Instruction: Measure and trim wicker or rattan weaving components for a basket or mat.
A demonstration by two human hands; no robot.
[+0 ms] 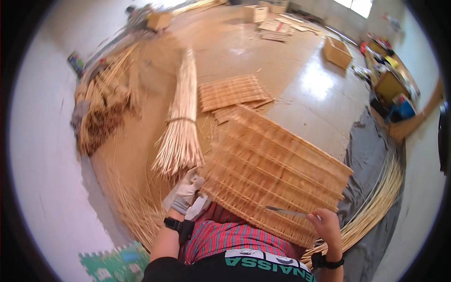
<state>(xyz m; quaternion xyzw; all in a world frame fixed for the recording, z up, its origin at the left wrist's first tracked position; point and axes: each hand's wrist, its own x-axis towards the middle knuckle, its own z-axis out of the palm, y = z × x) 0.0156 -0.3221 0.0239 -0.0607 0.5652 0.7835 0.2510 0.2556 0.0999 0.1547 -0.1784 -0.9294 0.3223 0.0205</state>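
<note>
A large woven wicker panel [277,169] lies tilted across my lap, its ribs running in long rows. My left hand [188,189], in a pale work glove, is closed at the panel's left edge, with the fingertips partly hidden. In my bare right hand [325,226] is a thin metal blade [284,211]; its handle is mostly covered by my fingers, so its exact kind is unclear. The blade lies over the panel's lower right part. Just beyond my left hand lies a tied bundle of peeled sticks [181,136].
Smaller woven panels [232,91] lie on the floor ahead. Loose sticks [105,105] pile up at the left wall. Long pale rods [371,211] rest on grey cloth [361,164] at the right. A wooden box [337,52] and a cluttered shelf [392,84] stand farther right.
</note>
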